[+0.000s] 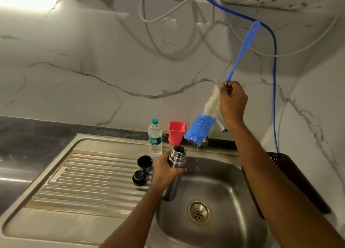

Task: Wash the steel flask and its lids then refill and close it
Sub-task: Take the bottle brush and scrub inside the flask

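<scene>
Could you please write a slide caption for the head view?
The left hand holds the open steel flask over the sink while the right hand grips a bottle brush.

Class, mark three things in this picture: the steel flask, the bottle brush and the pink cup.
steel flask [178, 157], head view, on its ribbed neck.
bottle brush [198, 127], head view, on its blue bristles.
pink cup [175, 134], head view, on its front wall.

Bright glare top left; soft focus; wide-angle edges bend.

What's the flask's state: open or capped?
Open. The flask shows a bare mouth; the cup lid and the small lid sit on the drainboard beside it.
</scene>
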